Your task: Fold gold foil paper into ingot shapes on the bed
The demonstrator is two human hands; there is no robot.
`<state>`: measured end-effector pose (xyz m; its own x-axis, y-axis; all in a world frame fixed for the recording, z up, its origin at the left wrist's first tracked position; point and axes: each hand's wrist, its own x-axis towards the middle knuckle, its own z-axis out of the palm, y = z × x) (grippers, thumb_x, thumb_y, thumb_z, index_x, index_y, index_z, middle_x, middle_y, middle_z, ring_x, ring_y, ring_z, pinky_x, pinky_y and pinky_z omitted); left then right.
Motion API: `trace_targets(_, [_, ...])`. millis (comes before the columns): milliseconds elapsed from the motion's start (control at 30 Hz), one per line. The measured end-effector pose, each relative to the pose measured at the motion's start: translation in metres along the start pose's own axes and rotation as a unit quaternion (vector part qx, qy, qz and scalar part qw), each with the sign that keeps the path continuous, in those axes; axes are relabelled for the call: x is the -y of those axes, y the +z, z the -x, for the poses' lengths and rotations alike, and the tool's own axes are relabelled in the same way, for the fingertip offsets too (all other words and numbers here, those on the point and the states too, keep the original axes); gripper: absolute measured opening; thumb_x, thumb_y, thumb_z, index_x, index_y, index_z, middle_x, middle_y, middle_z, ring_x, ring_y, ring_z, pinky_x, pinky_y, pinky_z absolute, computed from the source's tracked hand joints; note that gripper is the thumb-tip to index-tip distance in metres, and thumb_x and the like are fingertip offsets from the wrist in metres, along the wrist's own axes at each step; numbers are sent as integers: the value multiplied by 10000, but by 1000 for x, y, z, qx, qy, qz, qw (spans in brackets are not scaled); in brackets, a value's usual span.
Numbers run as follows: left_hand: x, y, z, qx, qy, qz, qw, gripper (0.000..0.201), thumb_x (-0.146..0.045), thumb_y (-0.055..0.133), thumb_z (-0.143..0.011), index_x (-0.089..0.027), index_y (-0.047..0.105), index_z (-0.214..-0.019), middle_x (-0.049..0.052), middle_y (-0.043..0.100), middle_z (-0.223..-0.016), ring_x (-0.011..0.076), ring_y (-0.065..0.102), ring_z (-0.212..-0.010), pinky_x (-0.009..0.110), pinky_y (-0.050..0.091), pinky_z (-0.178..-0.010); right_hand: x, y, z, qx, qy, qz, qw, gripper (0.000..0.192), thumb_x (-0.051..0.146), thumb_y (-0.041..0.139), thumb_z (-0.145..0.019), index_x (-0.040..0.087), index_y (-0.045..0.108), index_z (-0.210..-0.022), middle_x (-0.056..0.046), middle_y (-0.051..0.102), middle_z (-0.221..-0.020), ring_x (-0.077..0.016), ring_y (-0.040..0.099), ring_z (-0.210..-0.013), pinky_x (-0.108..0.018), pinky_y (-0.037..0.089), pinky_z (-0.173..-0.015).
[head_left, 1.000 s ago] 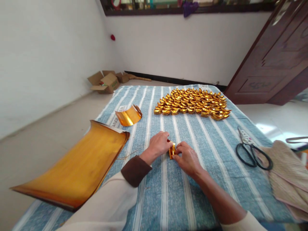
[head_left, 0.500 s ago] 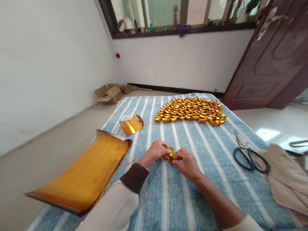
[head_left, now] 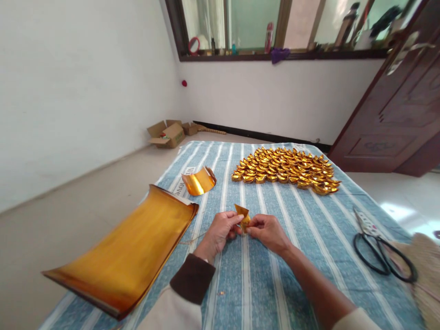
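Note:
Between my hands is a small folded piece of gold foil paper [head_left: 242, 211], held just above the striped cloth. My left hand [head_left: 222, 230] pinches it from the left, thumb laid across its face. From the right, the thumb and fingertips of my right hand [head_left: 270, 232] grip its lower edge. A stack of large gold foil sheets [head_left: 127, 247] lies curled to the left of my left hand. Beyond it sits a smaller curved stack of gold foil paper [head_left: 199, 182]. Many folded gold paper ingots [head_left: 285, 167] stand in close rows behind my hands.
Black-handled scissors [head_left: 378, 252] lie on the right of the striped cloth [head_left: 302, 275], beside a beige knitted cloth [head_left: 428, 275]. Open cardboard boxes [head_left: 168, 134] stand on the floor at the far left. A dark red door [head_left: 381, 110] is at the right.
My view has turned slightly left, so things sit farther right. The foil piece has been tilted in my fingers, and a pointed flap now stands up above my left thumb.

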<state>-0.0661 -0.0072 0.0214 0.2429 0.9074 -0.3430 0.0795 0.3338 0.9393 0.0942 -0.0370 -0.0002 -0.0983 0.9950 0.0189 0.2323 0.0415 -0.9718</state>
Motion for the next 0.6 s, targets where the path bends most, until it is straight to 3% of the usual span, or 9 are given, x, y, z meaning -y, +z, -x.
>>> trace_targets(167, [0, -5, 0, -68, 33, -14, 997, 262, -369, 702, -678, -149, 587, -594, -34, 527, -492, 75, 459, -458, 188, 266, -425, -7, 11, -4, -28, -9, -26, 999, 124, 292, 664, -705, 181, 629, -659, 37, 567, -592, -98, 474, -537, -223, 339, -519])
trace_targets(467, [5, -7, 1, -25, -11, 57, 998, 264, -374, 705, -710, -153, 570, -658, 8, 618, -541, 79, 529, -409, 171, 268, -376, -17, 13, -1, -14, 28, -73, 997, 140, 324, 699, -723, 189, 662, -710, 40, 569, -556, -99, 465, -497, -233, 314, -487])
trace_targets(600, [7, -5, 1, -26, -9, 68, 997, 256, -372, 703, -727, -152, 581, -680, 1, 608, -520, 78, 525, -396, 166, 287, -371, -14, 14, 1, -12, 7, -75, 997, 152, 348, 700, -738, 198, 680, -750, 22, 618, -620, -119, 531, -552, -245, 387, -534])
